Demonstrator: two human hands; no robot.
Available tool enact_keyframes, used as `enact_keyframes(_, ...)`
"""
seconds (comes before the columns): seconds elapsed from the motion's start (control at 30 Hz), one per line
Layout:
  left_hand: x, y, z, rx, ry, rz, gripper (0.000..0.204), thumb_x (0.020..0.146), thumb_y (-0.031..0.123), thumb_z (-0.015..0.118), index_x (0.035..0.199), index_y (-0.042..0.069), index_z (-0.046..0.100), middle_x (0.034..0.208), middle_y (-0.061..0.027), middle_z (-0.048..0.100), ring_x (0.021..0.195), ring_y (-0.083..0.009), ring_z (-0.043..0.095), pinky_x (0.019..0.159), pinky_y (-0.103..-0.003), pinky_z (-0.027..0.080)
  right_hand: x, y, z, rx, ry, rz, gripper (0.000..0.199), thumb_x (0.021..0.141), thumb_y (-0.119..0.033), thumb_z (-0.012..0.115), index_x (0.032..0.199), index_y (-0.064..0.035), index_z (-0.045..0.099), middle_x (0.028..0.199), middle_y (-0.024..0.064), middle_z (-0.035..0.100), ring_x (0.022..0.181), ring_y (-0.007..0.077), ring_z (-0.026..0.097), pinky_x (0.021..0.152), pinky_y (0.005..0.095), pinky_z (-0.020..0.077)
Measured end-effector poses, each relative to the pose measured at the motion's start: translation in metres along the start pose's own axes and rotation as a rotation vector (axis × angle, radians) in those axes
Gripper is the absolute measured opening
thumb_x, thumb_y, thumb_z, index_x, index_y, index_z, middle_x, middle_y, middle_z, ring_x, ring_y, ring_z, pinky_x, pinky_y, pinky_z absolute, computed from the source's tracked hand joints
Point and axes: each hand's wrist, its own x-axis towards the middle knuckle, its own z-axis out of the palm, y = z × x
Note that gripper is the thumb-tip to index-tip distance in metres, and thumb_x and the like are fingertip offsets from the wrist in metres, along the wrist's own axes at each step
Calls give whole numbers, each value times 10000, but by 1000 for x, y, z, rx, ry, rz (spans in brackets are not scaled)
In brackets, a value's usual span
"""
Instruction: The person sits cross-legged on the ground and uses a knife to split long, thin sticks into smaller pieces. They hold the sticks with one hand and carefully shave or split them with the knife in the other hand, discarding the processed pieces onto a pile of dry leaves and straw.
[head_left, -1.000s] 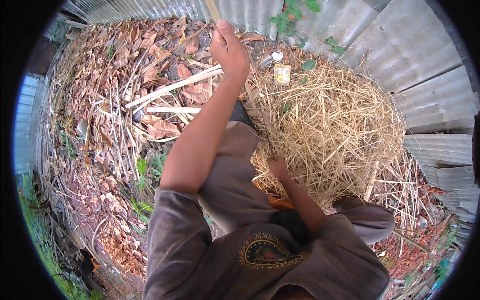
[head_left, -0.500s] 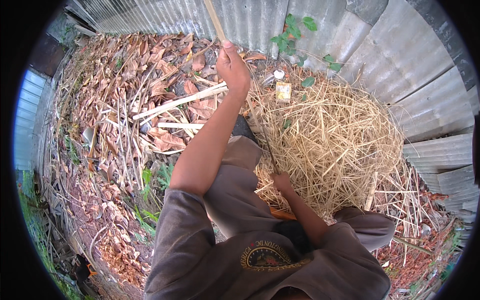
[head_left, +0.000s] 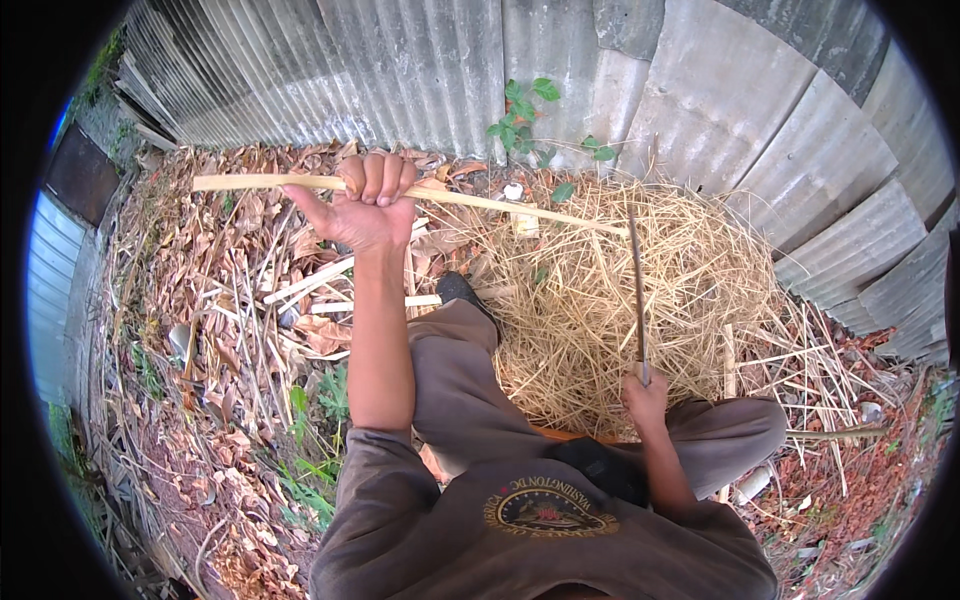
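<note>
We see no container here; the things lie on open ground or are held in our hands. Our left hand (head_left: pixel 365 205) is raised far out in front, its fingers clenched around a long pale yellow split bamboo strip (head_left: pixel 480 200). The strip lies nearly level, its long axis running left to right, one end pointing far left and the thin end reaching right, over the heap of dry yellow straw (head_left: pixel 640 290). Our right hand (head_left: pixel 645 398) is near, low over the right knee, closed around the handle of a thin dark blade (head_left: pixel 637 290) that points away from us, almost upright in view, its tip just below the strip's right end. The grey corrugated metal fence (head_left: pixel 430 70) stands at the far side, and brown dead leaves (head_left: pixel 240 300) cover the ground at left.
</note>
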Motion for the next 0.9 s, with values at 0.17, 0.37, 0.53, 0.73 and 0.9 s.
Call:
enact_keyframes(0.17, -19, -9, 31, -188, -110, -60, 763, 715, 851, 472, 523, 159, 213, 482, 35, 165, 478, -118, 156, 487, -269, 174, -47, -34, -89, 119, 368, -263, 215, 761, -6, 564, 624, -69, 411, 557, -37, 385, 509, 38, 364, 451, 239, 304)
enact_keyframes(0.37, -48, -44, 50, -314, -165, -144, 708, 787, 767, 485, 527, 165, 221, 496, 26, 175, 460, -116, 196, 464, -263, 199, -119, -17, -205, -102, 771, -249, 145, 776, -55, 560, 674, -35, 459, 566, -9, 415, 480, 90, 378, 453, 267, 321)
enact_keyframes(0.53, -71, -80, 71, -384, -264, -255, 706, 810, 776, 433, 533, 160, 230, 496, 26, 169, 467, -117, 187, 475, -272, 182, -168, 78, -242, -266, 897, 168, 195, 752, -160, 588, 806, 28, 585, 684, 104, 558, 620, 218, 515, 586, 369, 424)
enact_keyframes(0.73, -87, -99, 76, -386, -319, -354, 686, 823, 750, 424, 541, 158, 221, 503, 18, 189, 473, -125, 189, 484, -282, 174, -230, 227, -230, -616, 712, 648, 372, 740, -310, 642, 906, 23, 640, 873, 286, 646, 917, 451, 622, 807, 502, 485)
enact_keyframes(0.9, -89, -91, 95, -354, -318, -386, 655, 846, 721, 393, 547, 161, 234, 495, 15, 191, 468, -127, 183, 489, -286, 172, -285, 299, -227, -648, 688, 831, 435, 726, -365, 684, 993, -25, 646, 937, 235, 671, 920, 412, 639, 810, 481, 514)
